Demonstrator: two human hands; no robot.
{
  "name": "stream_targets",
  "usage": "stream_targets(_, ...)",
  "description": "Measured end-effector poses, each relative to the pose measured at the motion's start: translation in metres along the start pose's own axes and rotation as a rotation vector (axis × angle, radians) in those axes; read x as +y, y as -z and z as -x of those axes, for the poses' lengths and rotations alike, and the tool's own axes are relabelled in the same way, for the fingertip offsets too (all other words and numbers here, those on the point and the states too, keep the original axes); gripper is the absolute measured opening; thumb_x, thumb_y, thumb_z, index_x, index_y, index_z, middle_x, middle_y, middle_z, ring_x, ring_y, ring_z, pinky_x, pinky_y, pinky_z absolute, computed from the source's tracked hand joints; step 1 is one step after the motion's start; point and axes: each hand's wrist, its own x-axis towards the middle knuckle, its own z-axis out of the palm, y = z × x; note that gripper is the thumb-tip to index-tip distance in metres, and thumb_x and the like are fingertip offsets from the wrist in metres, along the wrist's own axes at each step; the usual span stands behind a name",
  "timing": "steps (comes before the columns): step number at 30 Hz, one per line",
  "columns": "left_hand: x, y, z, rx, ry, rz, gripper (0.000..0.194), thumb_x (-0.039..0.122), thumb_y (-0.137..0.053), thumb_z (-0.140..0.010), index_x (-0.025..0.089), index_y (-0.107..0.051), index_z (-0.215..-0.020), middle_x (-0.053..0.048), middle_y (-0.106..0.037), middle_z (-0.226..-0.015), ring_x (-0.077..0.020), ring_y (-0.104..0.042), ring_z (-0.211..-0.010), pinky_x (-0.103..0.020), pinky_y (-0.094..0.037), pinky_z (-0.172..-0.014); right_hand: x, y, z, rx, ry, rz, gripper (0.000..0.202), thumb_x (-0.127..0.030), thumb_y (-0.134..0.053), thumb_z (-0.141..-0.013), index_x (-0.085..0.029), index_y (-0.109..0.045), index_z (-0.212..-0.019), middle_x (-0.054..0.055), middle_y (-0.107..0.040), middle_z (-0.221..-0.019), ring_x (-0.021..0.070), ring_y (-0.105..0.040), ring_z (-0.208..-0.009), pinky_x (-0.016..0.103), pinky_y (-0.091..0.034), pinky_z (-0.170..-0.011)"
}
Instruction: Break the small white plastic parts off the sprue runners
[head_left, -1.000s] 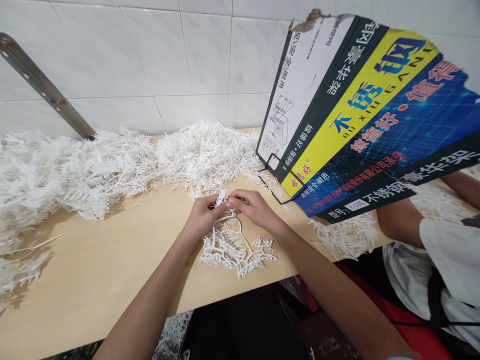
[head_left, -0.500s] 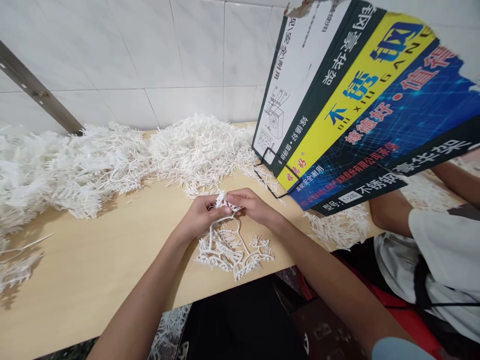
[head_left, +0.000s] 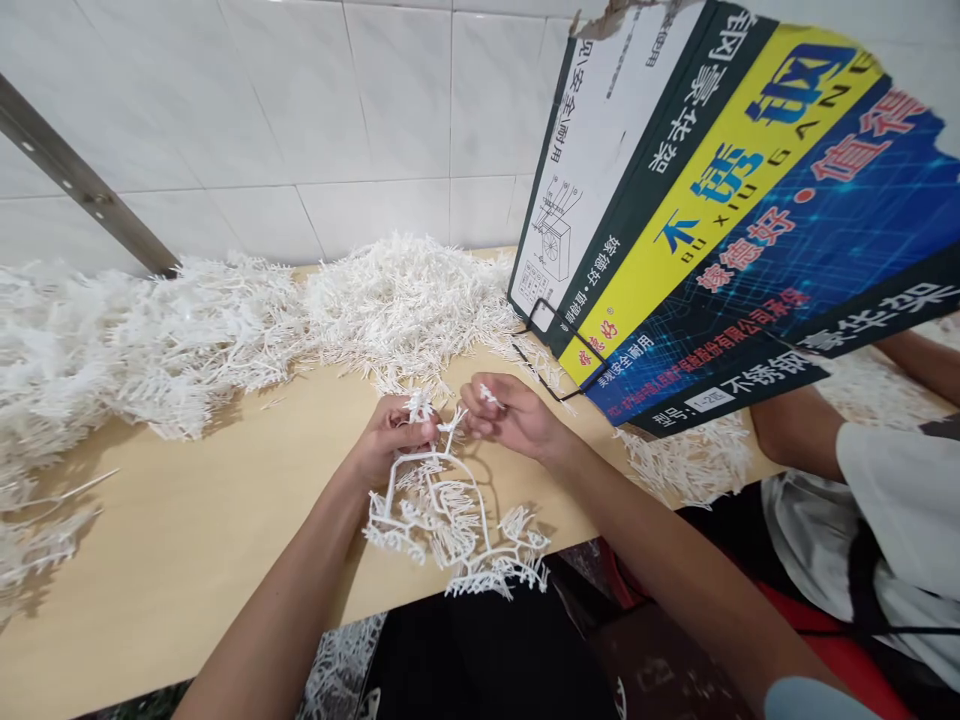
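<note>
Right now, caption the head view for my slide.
Left hand holds a branched white piece, right hand a small white bit, before a white heap.

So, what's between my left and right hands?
In the head view, a forked white tip of the branched piece stands between the left hand and right hand.

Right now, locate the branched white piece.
In the head view, the branched white piece is below centre, slightly left, its top in the left hand, its lower end by the near edge of the table.
</note>
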Motion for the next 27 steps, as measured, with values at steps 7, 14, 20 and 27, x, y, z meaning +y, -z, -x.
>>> stream_targets(7,-0.006,-0.004,-0.010,0.074,-0.026,-0.274,0.037,0.046,-0.085,-0.070,0.011,-0.073,-0.076,0.001,-0.053,-0.057,-0.0107,-0.047,-0.051,-0.024,-0.035,-0.051,0.004,0.006,-0.012,0.269,0.046,0.432,0.030,-0.047,-0.077,-0.082,-0.018,-0.071,-0.085,0.001,-0.066,-0.079,0.0128,-0.055,-0.068,0.024,-0.043,-0.061)
stream_targets(14,-0.008,-0.005,-0.011,0.325,-0.164,-0.538,0.049,0.056,-0.068,-0.087,0.014,-0.068,-0.063,0.004,-0.036,-0.049,-0.0079,-0.032,-0.047,-0.024,-0.023,-0.048,-0.001,0.011,-0.006,0.211,0.099,0.464,0.024,-0.039,-0.067,-0.089,-0.016,-0.074,-0.087,0.002,-0.066,-0.077,0.0123,-0.055,-0.065,0.026,-0.041,-0.059)
stream_targets(20,-0.006,-0.010,-0.012,0.321,-0.221,-0.530,0.038,0.054,-0.070,-0.086,0.017,-0.074,-0.084,0.005,-0.042,-0.058,-0.0093,-0.035,-0.053,-0.023,-0.026,-0.049,0.002,0.004,-0.007,0.147,0.146,0.637,0.023,-0.039,-0.074,-0.086,-0.016,-0.073,-0.083,0.000,-0.063,-0.076,0.0125,-0.053,-0.070,0.026,-0.040,-0.065)
stream_targets(27,-0.005,-0.008,-0.011,0.246,-0.215,-0.507,0.042,0.051,-0.074,-0.084,0.017,-0.056,-0.067,0.004,-0.040,-0.060,-0.0088,-0.034,-0.055,-0.024,-0.026,-0.051,0.002,0.011,-0.004,0.105,0.118,0.717,0.025,-0.038,-0.068,-0.091,-0.015,-0.069,-0.079,-0.001,-0.058,-0.069,0.0122,-0.051,-0.066,0.026,-0.037,-0.062)
